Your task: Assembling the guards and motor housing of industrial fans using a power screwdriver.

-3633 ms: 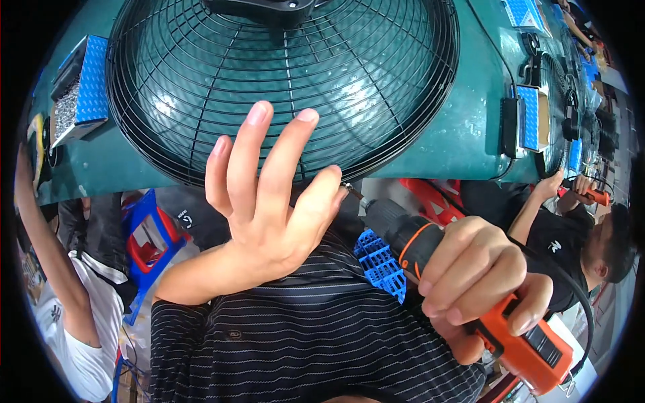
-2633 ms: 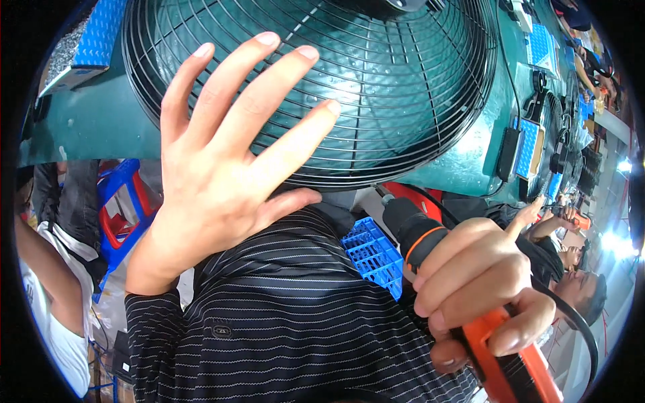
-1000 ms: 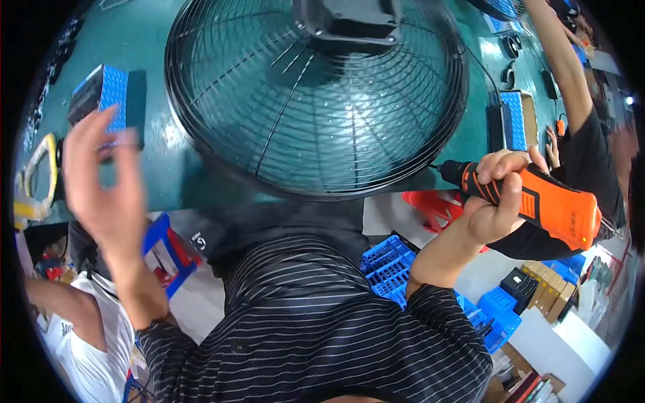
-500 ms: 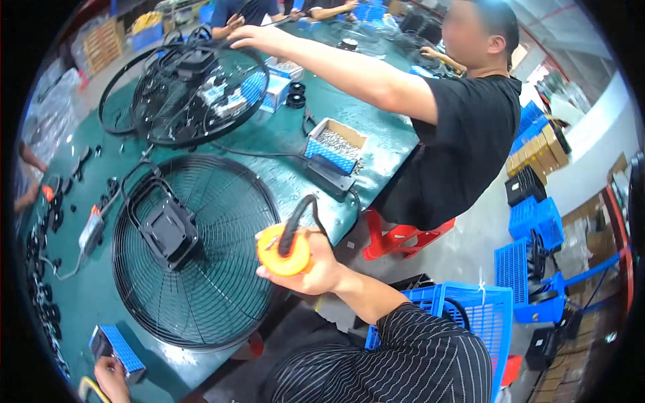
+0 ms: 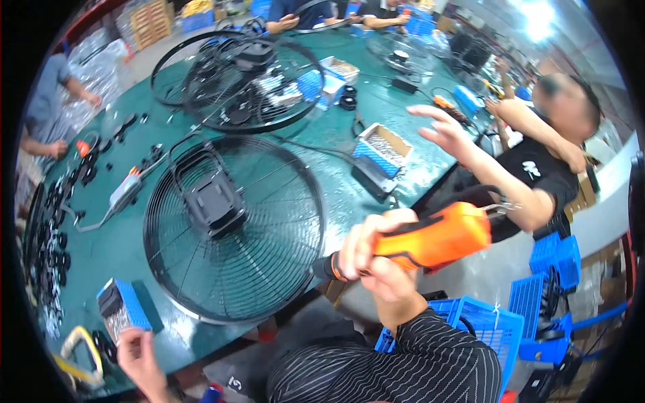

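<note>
R hand grips orange driver; L hand by blue box

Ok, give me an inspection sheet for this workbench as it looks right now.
Surface: green table, crowded.
Job's things: orange power screwdriver gripped in the right hand; black wire fan guard lying flat with a motor mount at its centre.
Clutter: blue parts box by the left hand; open box of screws; small black parts along the left edge; more fan guards behind.
Hands: right shut on the screwdriver; left open, beside the box.
Cables: black cable on the table.
Surroundings: co-workers at the table; blue crates on the floor.
</note>
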